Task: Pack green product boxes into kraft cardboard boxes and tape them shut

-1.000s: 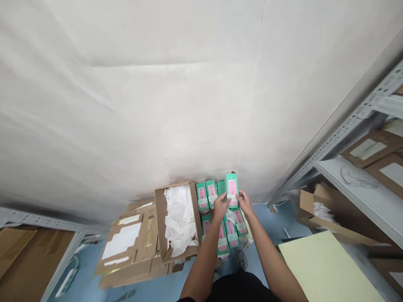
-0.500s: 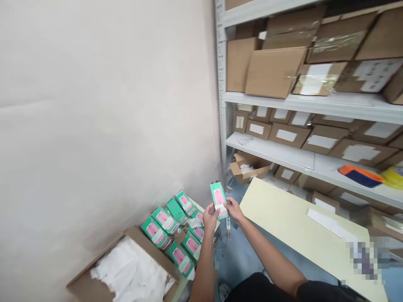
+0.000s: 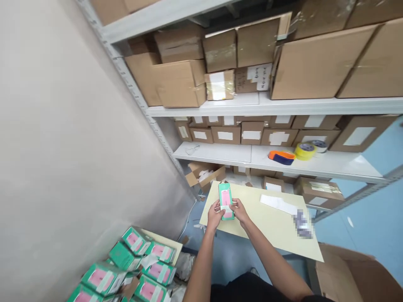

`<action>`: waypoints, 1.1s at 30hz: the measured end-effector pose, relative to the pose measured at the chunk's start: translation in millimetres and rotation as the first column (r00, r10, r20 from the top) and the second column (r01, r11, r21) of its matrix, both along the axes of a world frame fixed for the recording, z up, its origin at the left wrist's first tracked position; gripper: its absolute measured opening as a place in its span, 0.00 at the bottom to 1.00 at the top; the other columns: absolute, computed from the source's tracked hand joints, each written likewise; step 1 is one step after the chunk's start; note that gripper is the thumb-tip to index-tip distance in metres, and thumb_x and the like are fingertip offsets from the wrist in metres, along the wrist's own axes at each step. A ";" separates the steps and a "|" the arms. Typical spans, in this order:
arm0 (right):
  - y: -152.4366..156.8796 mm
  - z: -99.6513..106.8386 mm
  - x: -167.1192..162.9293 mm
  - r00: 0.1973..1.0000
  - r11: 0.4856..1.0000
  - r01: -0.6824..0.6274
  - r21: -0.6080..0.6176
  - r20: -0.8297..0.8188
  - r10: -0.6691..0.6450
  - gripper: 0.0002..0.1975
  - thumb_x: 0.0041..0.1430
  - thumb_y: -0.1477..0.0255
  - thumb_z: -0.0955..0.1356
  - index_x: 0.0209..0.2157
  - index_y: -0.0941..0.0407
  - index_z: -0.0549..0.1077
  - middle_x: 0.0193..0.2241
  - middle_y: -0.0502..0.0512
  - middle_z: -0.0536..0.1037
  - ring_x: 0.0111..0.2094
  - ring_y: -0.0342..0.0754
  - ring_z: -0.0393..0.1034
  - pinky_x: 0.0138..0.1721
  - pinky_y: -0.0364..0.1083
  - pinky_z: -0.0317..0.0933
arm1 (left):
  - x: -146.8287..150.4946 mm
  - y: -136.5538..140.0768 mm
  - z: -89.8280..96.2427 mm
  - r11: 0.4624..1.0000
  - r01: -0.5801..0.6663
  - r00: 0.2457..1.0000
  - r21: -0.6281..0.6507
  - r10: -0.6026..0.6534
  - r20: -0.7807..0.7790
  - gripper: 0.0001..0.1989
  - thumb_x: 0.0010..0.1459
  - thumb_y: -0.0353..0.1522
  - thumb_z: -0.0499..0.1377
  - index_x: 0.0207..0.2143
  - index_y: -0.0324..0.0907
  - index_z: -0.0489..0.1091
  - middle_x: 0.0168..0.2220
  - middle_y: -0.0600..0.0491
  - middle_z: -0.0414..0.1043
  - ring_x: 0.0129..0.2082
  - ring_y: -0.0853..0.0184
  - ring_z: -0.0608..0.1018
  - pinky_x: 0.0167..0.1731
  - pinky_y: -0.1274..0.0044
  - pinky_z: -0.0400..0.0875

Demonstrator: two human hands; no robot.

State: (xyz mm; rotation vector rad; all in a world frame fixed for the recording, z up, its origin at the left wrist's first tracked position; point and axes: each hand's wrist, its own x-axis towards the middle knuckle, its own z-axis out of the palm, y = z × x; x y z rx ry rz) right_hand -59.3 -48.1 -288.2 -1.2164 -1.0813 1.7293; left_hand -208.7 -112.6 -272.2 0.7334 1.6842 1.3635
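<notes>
A green box with a pink panel and a pale label [image 3: 226, 197] is held upright between both hands, above the left part of the pale yellow table [image 3: 252, 218]. My left hand [image 3: 215, 214] grips its lower left side, the thumb lying on the front. Closed on the lower right side is my right hand [image 3: 239, 209], its thumb near the label. What the box contains is hidden. Several similar green boxes [image 3: 159, 272] lie at the lower left, on a second pale surface by the wall.
Grey shelving [image 3: 220, 157] stuffed with cardboard boxes stands behind the table. Yellow tape [image 3: 304, 151] and an orange and blue item [image 3: 281, 157] sit on one shelf. A white strip [image 3: 278, 203] lies on the table. A large open carton [image 3: 349, 272] stands at lower right.
The view has swung to the right. The held green box, previously over the gap beside the pile, is now over the yellow table. Both hands keep their hold.
</notes>
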 end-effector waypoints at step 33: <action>35.0 -98.6 18.5 0.879 0.927 0.373 0.047 0.303 -0.369 0.30 0.41 0.69 0.68 0.51 0.52 0.74 0.54 0.59 0.80 0.52 0.56 0.76 0.51 0.53 0.69 | 8.0 139.6 -91.5 0.785 0.601 0.766 -0.150 -0.619 -0.171 0.25 0.57 0.27 0.63 0.58 0.45 0.71 0.59 0.47 0.75 0.53 0.62 0.80 0.57 0.70 0.73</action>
